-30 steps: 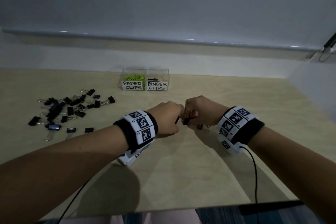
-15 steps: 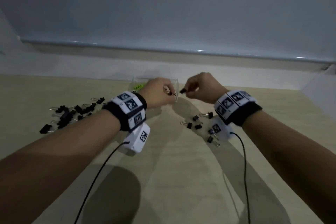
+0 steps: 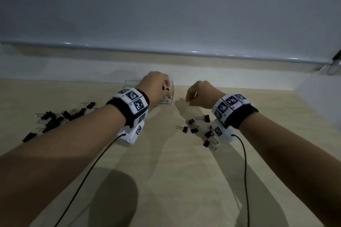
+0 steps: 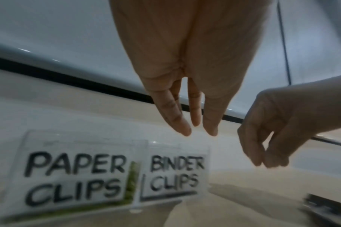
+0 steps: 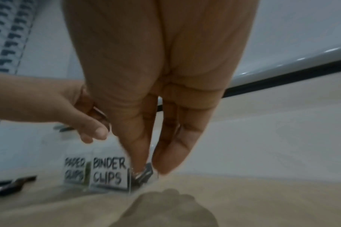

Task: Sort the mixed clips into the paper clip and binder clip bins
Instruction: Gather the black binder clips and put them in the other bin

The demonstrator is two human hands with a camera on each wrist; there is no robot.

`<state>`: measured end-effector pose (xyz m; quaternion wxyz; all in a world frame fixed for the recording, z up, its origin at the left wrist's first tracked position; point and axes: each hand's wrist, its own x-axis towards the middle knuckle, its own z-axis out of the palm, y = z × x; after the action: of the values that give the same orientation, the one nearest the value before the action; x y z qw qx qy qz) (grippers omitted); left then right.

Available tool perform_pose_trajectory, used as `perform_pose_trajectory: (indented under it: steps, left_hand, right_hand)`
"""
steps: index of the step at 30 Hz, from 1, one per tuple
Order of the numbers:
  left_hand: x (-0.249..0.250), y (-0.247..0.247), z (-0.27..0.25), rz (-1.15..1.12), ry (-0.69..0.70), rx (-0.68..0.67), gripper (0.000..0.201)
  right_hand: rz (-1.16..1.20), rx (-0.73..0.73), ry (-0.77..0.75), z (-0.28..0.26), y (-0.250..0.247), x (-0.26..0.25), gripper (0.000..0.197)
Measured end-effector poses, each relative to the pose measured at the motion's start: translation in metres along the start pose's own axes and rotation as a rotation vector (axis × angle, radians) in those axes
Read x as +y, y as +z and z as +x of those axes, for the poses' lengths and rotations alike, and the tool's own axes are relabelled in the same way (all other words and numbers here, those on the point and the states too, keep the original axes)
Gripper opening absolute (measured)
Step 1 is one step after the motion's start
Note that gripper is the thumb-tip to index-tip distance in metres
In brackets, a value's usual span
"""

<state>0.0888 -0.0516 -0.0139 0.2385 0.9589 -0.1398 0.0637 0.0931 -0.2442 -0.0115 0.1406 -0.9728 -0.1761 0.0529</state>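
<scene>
Since the earlier frame our left hand [image 3: 156, 86] has risen over the binder clip bin [image 4: 177, 173], fingers straight, empty, our right hand [image 3: 201, 96] beside, loosely curled, contents unclear.

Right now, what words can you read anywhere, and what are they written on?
"PAPER CLIPS": white label on the front of the left clear bin.
"BINDER CLIPS": white label on the front of the right clear bin.
The wristbands carry only black-and-white square marker patterns; their tiny corner marks are too small to read.
No other words show.
</scene>
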Motion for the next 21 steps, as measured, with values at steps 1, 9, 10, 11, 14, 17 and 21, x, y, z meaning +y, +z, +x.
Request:
perform_pose_trajectory:
  steps: [1, 9, 10, 11, 14, 17, 21]
  left_hand:
    - [0.007, 0.005, -0.009, -0.01, 0.053, -0.076, 0.017]
    - [0.042, 0.049, -0.047, 0.046, 0.208, -0.456, 0.021]
    - [0.043, 0.05, -0.047, 0.043, 0.207, -0.458, 0.018]
    - [0.043, 0.05, -0.046, 0.039, 0.204, -0.459, 0.017]
    - [0.041, 0.05, -0.046, 0.076, 0.187, -0.444, 0.015]
    - [0.032, 0.049, -0.04, 0.112, 0.112, -0.435, 0.022]
    - [0.028, 0.05, -0.03, 0.095, 0.093, -0.425, 0.016]
  right_hand:
    - [-0.031, -0.074, 0.001, -0.01, 0.004, 0.002, 0.011]
    - [-0.144, -0.157, -0.003, -0.03, 0.025, -0.001, 0.01]
    - [-0.127, -0.148, -0.005, -0.03, 0.024, 0.002, 0.011]
    - [-0.092, -0.132, -0.006, -0.031, 0.021, 0.005, 0.01]
    - [0.023, -0.103, -0.017, -0.039, 0.01, 0.012, 0.006]
    - [-0.051, -0.187, -0.079, -0.053, 0.015, 0.009, 0.009]
    - [-0.137, -0.21, -0.193, -0.066, 0.032, 0.007, 0.017]
